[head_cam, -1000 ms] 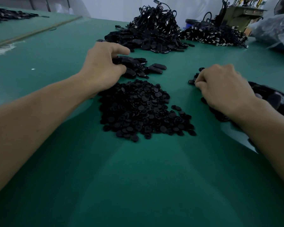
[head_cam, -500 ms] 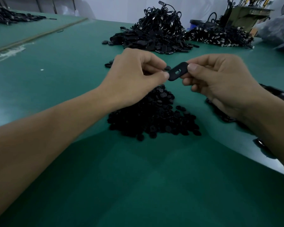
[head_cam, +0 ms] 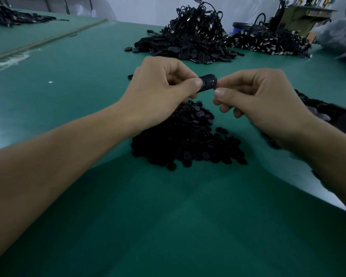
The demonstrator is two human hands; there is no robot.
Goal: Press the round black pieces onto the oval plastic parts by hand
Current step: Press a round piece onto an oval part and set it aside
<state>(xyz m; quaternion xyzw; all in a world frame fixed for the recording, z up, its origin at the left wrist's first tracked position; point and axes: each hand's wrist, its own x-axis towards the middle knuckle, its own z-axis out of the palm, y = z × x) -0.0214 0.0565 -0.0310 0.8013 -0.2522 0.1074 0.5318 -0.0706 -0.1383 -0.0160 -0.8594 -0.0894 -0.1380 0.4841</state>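
Rotated since 0.5 s back: oval part (head_cam: 208, 83), slotted face no longer showing. I see left hand (head_cam: 162, 92) and right hand (head_cam: 264, 100) both pinching it, 1 end each, above round-piece pile (head_cam: 188, 142) on green table (head_cam: 168, 220).

The worktop (head_cam: 168, 226) is plain teal green. The round pieces (head_cam: 188, 140) heaped mid-worktop are matt black. The oval part (head_cam: 208, 82) is black, faintly speckled. By the far edge, the corded heap (head_cam: 188, 37) is black, and the metal-tipped heap (head_cam: 268, 42) is silver-flecked.
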